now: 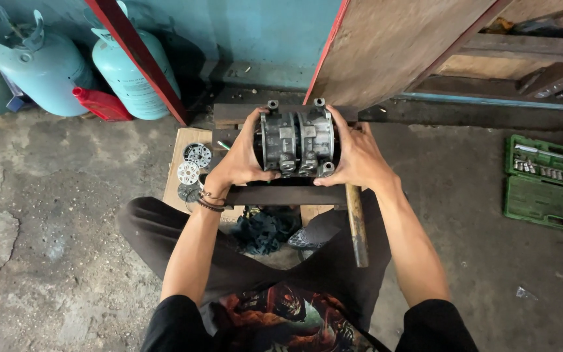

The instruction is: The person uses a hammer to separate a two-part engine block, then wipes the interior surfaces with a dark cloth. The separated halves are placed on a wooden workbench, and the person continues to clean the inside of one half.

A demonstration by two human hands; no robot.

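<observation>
Head view, both hands clasping compressor body [297, 140], long axis left-right

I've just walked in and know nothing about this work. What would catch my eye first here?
Dead centre, the left hand and right hand clasp a grey metal cylinder block from either side, over a dark metal frame. At top left stand pale blue gas cylinders with a red container; an open green socket-tool case lies on the concrete at right.

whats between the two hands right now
In the head view, a grey metal cylindrical housing fills the gap, gripped by the left hand and right hand above a dark metal frame.
</observation>
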